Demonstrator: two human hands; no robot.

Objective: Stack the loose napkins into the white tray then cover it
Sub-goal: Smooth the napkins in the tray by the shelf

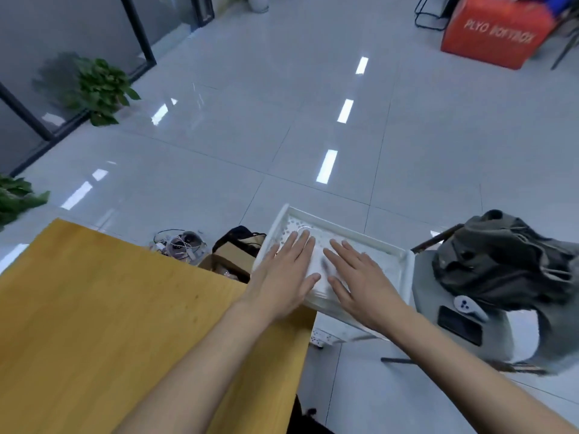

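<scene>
Far left: two leafy plants (100, 89) on the tiled floor by a glass partition. Yellow wooden surface (109, 308) fills the lower left. Past its far edge, on the floor: a tangle of cables (180, 242), then an open cardboard box (228, 261).

Left grip (282, 277): released, fingers straight, palm down, pressing on the napkins (322, 264). The fingertips reach the dotted inside of the tray, where there's a faint ring mark.

Napkins: a white stack lying inside the white tray (404, 277), blurred between the two hands.

Right grip (360, 283): also released, fingers straight and slightly spread, palm flat on the right part of the stack. Thumbs are near each other but apart.

The tray sits just off the right edge of the surface, with its near-left corner at that edge. Can't tell what carries the rest.

Just right of the tray: a grey seat (423, 289) with a dark jacket (501, 261) heaped on it. A white controller (470, 306) and a black phone (459, 324) lie in front of the jacket. Top right: a red box (498, 32) with white lettering.
</scene>
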